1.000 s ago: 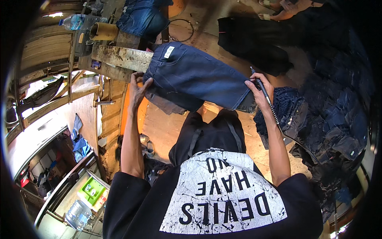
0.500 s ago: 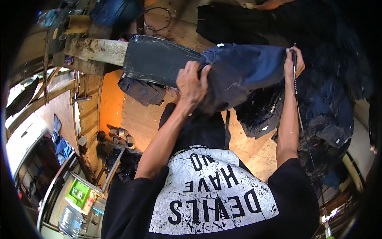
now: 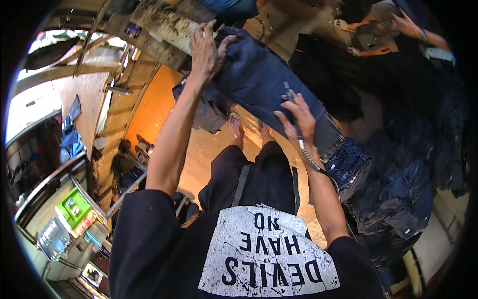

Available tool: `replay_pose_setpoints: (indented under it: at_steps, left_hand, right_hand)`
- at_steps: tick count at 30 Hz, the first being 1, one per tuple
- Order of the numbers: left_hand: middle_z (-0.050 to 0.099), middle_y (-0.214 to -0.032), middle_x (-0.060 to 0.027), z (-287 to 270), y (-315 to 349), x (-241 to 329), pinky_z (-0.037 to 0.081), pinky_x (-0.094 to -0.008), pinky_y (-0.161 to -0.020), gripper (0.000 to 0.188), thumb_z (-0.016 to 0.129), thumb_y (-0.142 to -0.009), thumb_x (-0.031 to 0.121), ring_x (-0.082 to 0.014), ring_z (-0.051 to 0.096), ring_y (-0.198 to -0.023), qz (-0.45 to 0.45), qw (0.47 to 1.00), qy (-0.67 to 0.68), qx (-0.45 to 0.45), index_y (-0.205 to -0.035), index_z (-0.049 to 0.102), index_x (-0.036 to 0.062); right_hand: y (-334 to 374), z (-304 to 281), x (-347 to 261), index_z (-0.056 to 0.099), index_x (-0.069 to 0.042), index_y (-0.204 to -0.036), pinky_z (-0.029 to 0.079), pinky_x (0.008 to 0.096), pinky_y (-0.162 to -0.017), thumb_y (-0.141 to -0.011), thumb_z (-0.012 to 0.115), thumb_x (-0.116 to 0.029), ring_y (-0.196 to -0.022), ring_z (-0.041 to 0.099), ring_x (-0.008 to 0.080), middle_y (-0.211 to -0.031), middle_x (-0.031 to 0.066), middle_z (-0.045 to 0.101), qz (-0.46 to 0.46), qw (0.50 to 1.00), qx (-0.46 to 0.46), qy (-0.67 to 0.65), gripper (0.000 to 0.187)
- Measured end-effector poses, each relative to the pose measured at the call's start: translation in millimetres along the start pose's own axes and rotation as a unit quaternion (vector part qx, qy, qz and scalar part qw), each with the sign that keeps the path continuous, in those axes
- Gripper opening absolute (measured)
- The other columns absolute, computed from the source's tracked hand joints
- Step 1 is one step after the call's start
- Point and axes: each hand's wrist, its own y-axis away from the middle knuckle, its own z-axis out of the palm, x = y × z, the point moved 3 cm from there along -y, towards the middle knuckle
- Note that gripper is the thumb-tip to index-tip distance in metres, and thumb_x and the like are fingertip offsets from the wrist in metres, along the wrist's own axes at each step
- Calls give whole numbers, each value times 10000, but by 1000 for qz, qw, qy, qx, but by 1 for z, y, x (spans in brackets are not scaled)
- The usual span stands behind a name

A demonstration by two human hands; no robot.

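A dark navy denim garment point(image 3: 259, 79) lies stretched along a padded board point(image 3: 331, 137), whose dark end shows at the lower right. My left hand point(image 3: 206, 55) rests at the garment's far left end, thumb and fingers spread. Over the garment's right part, my right hand point(image 3: 301, 119) holds a slim pen-shaped tool point(image 3: 288, 89), its thin tip pointing away from me. From the tool a cable with a spring-like metal sleeve point(image 3: 309, 158) runs back along my right forearm.
Piled dark garments point(image 3: 393, 194) fill the right side. A co-worker's hand point(image 3: 409, 26) shows at the upper right. A worn wooden beam point(image 3: 164, 27) backs the board. At the lower left are a green tray point(image 3: 73, 208) and a clear water jug point(image 3: 53, 239).
The garment now covers more of the board, reaching its far left end. My left hand has moved up and left; my right hand has come inward over the cloth. The view has shifted.
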Motion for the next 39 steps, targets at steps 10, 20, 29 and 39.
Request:
replay_pose_setpoints:
  at_steps: [10,20,29,39]
  left_hand:
    - [713,-1114,-163,-27,97,39,554,-440,-996,622,950,-812,262,-350,687,-1066,-177,965,81,-175,-1291,628,31]
    - [775,-1091,-127,-22,105,26,603,-397,-805,769,968,-798,177,-266,746,-889,-234,935,218,-153,-1360,455,65]
    - [775,-1066,-97,-11,113,9,482,-205,-592,794,990,-785,64,-80,687,-839,-293,894,314,-128,-1351,434,66]
    - [773,-1084,-134,-5,117,-1,461,-177,-607,816,942,-810,-34,-77,703,-861,-272,885,350,-142,-1397,384,71]
  right_hand:
    - [-13,-2,-13,764,-4,-1123,518,482,-1170,-1085,688,-95,-1107,796,300,-1122,162,819,97,993,6,-64,124]
    - [-101,76,-15,795,22,-1096,653,368,-861,-855,800,-34,-949,829,297,-1051,180,829,-66,993,-78,-63,248]
    - [-96,82,-1,792,52,-1019,660,463,-980,-786,758,-51,-999,832,364,-1001,219,825,-177,972,-100,-114,257]
    - [-95,89,2,816,27,-968,675,460,-961,-741,771,-70,-987,838,342,-951,176,829,-187,969,-116,-117,252]
